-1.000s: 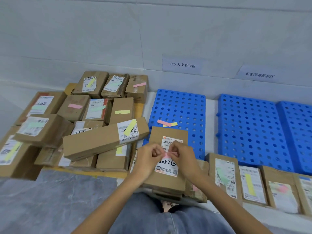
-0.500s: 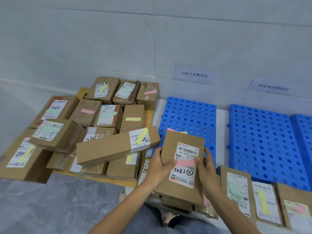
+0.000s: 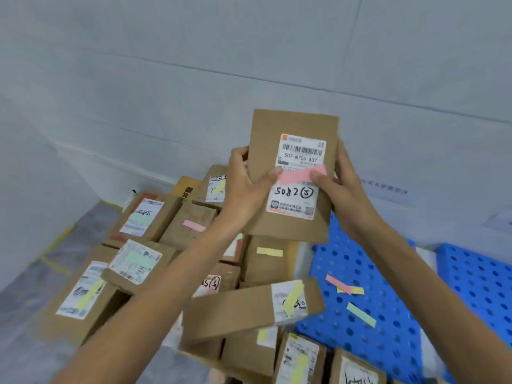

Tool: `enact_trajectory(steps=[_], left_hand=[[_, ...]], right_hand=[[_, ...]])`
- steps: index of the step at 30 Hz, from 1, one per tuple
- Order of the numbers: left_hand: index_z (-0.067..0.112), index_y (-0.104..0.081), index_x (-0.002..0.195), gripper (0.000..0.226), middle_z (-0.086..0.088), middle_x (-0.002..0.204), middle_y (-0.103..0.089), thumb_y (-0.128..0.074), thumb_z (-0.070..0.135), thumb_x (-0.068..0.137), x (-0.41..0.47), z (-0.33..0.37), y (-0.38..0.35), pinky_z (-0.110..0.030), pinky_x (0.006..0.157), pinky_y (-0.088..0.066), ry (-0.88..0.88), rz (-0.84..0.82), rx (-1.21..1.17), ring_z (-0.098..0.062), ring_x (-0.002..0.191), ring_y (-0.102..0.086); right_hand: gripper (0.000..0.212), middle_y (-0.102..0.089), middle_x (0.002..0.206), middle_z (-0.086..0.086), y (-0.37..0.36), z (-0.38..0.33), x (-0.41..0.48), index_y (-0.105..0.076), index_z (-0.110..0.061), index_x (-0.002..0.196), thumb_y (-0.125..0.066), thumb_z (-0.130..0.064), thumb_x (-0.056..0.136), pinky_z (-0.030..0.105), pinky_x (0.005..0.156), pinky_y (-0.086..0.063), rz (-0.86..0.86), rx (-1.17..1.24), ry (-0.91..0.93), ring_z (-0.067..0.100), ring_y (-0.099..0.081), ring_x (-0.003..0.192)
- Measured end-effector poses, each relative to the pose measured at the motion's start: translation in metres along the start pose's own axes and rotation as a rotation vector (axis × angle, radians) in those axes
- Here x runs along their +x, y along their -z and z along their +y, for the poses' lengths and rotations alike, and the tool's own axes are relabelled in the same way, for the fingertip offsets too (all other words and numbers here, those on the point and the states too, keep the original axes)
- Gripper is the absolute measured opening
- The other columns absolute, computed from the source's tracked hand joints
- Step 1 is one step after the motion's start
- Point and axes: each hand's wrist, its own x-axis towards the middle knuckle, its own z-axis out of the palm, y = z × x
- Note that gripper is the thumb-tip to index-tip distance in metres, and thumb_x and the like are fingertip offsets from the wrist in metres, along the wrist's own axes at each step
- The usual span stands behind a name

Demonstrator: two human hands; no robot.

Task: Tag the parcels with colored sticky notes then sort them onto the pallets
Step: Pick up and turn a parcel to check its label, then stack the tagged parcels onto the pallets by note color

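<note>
Left hand point(image 3: 246, 189) and right hand point(image 3: 345, 198) grip the cardboard parcel point(image 3: 293, 124) upright — fingers point(image 3: 238, 155) clamped on its side edges. The pink sticky note point(image 3: 302, 174) lies between both thumbs; the blue pallet point(image 3: 388, 347) lies below the right-hand fingers.

left hand point(image 3: 246, 187), right hand point(image 3: 342, 195) grip the parcel point(image 3: 277, 126) — arms outstretched, thumbs forward

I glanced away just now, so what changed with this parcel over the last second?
The parcel marked 5082 has been lifted up in front of the wall. The left hand and right hand, earlier pressing the pink sticky note on, now grip the parcel's sides. The note stays on its label.
</note>
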Motion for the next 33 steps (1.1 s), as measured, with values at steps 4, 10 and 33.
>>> enact_trajectory(steps=[4,10,33], left_hand=[[0.017,-0.039,0.129,0.06,0.007,0.116,-0.056,-0.073,0.031,0.082,0.09,-0.04,0.097,-0.023,0.087,-0.051,0.056,0.072,0.088,-0.009,0.103,-0.058],[0.018,-0.045,0.132,0.07,-0.003,0.125,-0.06,-0.067,0.049,0.073,0.221,-0.141,0.217,-0.044,0.096,-0.05,0.203,0.077,0.225,-0.022,0.11,-0.06],[0.013,-0.034,0.145,0.05,-0.011,0.137,-0.052,-0.05,0.018,0.098,0.299,-0.343,0.251,-0.033,0.1,-0.038,0.506,-0.259,0.475,-0.029,0.122,-0.051]], right_hand=[[0.076,-0.046,0.138,0.002,-0.106,0.026,0.1,-0.016,-0.047,0.145,-0.056,-0.025,0.084,0.048,0.102,-0.045,-0.018,-0.148,0.038,0.026,-0.052,0.123],[0.072,-0.037,0.148,0.004,-0.247,0.109,0.223,-0.004,-0.034,0.151,-0.048,-0.015,0.097,0.047,0.105,-0.043,-0.079,-0.088,-0.133,0.023,-0.047,0.128],[0.051,-0.028,0.149,0.015,-0.334,0.281,0.278,-0.028,-0.006,0.145,-0.035,0.0,0.095,0.03,0.104,-0.029,-0.193,-0.59,-0.415,0.032,-0.03,0.136]])
